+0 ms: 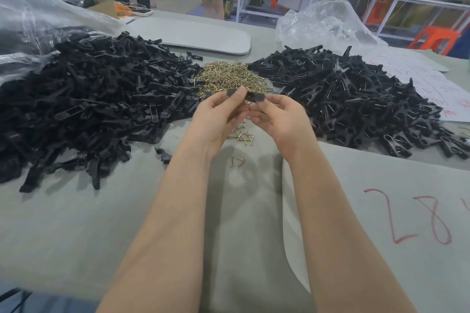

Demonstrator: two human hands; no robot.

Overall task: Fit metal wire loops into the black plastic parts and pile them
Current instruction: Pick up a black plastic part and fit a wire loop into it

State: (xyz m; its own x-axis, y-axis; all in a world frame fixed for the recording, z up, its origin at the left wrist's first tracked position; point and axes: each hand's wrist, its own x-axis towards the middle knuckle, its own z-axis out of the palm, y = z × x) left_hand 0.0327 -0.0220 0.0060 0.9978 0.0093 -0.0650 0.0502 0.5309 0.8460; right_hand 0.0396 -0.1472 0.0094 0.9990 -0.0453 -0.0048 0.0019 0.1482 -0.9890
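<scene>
1 black part (250, 96) pinched by left hand (216, 119), right hand (278, 121), wire loops (232, 76) behind, black heaps (89, 91) flanking

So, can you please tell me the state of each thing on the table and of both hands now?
left hand, pinches the black plastic part
right hand, holds its other end
left pile, black parts, no wire visible
right pile, black parts with wire fitted
wire loop heap, loose, between the piles
single wire loop, lying alone below the hands
</scene>
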